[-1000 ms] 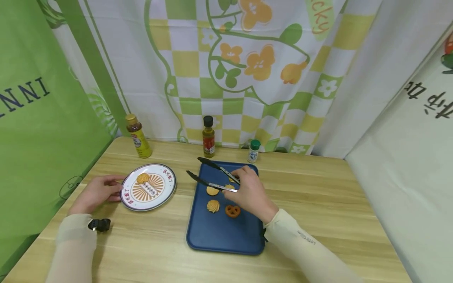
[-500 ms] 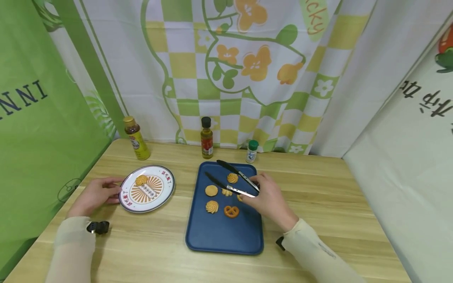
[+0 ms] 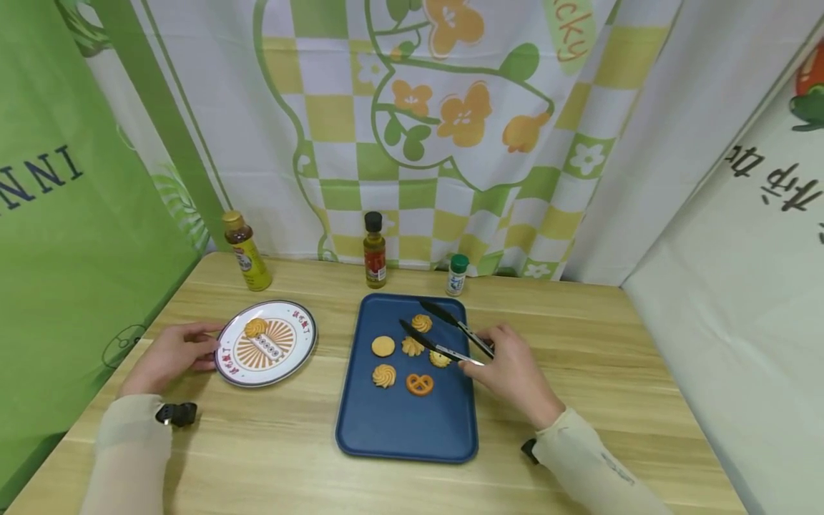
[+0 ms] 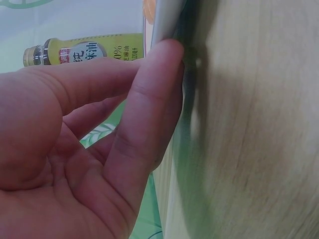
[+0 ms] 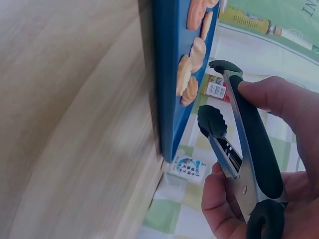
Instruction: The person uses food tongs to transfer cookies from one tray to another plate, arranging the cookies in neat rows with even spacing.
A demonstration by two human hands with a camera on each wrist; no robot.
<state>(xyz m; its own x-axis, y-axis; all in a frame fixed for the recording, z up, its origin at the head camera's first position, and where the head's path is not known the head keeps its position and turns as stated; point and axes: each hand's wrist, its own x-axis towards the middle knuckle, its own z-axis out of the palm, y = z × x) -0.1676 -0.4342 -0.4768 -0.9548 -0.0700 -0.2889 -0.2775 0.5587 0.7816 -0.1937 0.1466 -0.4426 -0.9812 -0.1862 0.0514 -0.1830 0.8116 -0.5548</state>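
Observation:
At the left, my left hand (image 3: 172,357) pinches the rim of a white patterned plate (image 3: 283,361), thumb and fingertips meeting at its edge in the left wrist view. One swirled cookie (image 3: 255,327) lies on that plate. My right hand (image 3: 518,375) grips black-tipped metal tongs (image 5: 254,139), whose arms stand apart with nothing between them. The tongs' tips hover over the far right part of a blue tray (image 3: 405,436). On the tray are a pretzel (image 3: 420,386), a plain round cookie (image 3: 383,347) and several shaped cookies (image 3: 384,376), one partly covered by the tongs.
Along the table's back edge stand a yellow-labelled bottle (image 3: 251,263), a dark-capped bottle with a red label (image 3: 375,256) and a small green-capped shaker (image 3: 457,277). A printed curtain (image 3: 335,114) hangs right behind them. Wooden tabletop (image 3: 257,450) shows between plate and tray.
My right hand has moved rightward and a little nearer with the tongs, uncovering cookies on the tray. The left hand stays at the plate's rim.

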